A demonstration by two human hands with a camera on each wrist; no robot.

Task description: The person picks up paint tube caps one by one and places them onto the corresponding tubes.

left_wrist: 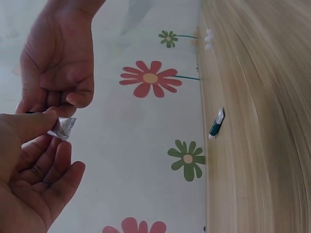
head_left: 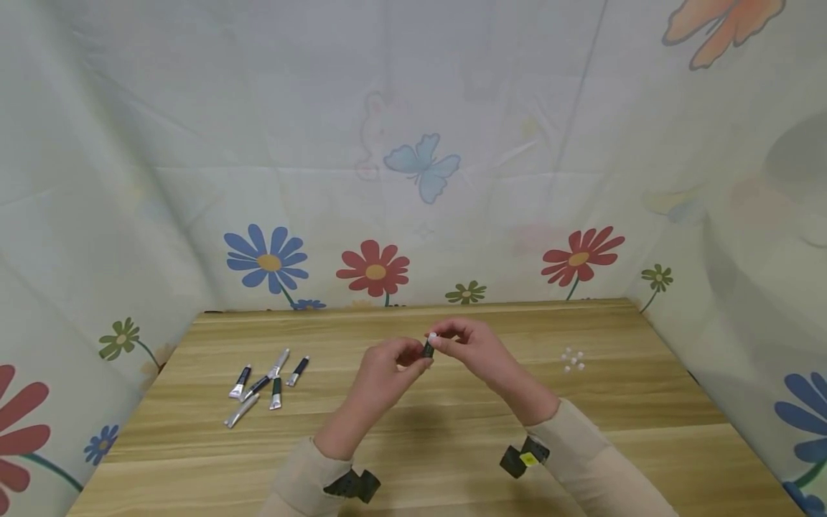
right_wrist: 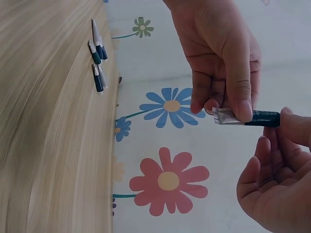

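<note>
- Head view: my left hand [head_left: 382, 372] pinched the tube [head_left: 428, 350] roughly upright above the table [head_left: 420, 459]; my right hand [head_left: 477, 352] pinched its white cap [head_left: 432, 336] on top. Other tubes [head_left: 276, 393] lay to the left, loose caps [head_left: 573, 360] to the right.
- Left wrist view: my left thumb pressed the tube to my fingers, the rest loosely bent; its silver, crimped end stuck out.
- Right wrist view: the tube was dark green with pale print, silver below; my right thumb and fingers gripped the end opposite the crimp, hiding the cap.
</note>
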